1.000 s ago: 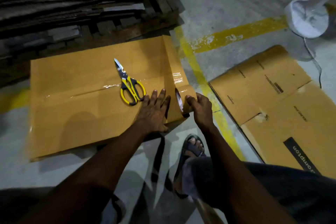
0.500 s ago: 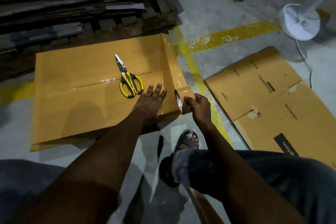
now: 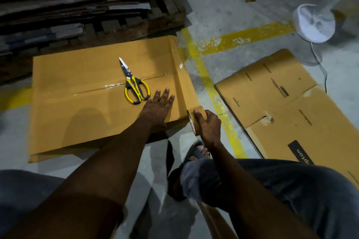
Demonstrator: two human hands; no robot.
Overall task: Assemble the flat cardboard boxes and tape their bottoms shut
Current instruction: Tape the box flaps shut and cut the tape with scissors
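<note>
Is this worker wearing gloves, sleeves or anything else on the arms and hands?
No. Both the left hand and the right hand are bare, without gloves, and no watch or bracelet shows at either wrist. The forearms are uncovered too; no sleeve reaches them.

Bare forearms; dark trousers (image 3: 291, 190); dark sandal (image 3: 195, 153).

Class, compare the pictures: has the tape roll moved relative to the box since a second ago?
Yes. The tape roll in the right hand has travelled toward the person along the right edge of the box, and now reaches its near corner.
</note>
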